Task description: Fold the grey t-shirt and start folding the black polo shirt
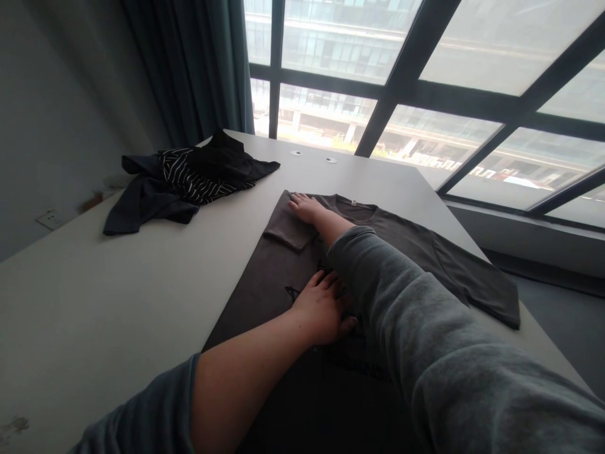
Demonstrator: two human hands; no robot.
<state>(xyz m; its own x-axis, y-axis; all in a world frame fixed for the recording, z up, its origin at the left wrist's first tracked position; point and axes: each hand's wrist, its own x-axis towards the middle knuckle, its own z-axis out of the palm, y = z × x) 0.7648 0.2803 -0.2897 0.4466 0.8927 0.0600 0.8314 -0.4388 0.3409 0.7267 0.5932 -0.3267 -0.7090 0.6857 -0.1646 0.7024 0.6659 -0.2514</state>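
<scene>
A dark grey T-shirt (406, 239) lies spread on the white table, its neckline toward the window. Its left side is folded inward, so that sleeve rests on the shirt's front; the right sleeve still reaches out toward the table's right edge. My right hand (305, 208) crosses over and presses flat on the folded part near the shoulder, fingers stretched. Nearer to me, my left hand (324, 309) lies flat on the shirt's front with its fingers spread, over a dark print. My right forearm hides part of the chest.
Black and navy clothes (189, 173), one with a white line pattern, lie heaped at the table's far left. Two small white discs (331, 161) sit at the back of the white table (155, 296). Behind are a blue curtain (198, 69) and a large framed window (331, 44).
</scene>
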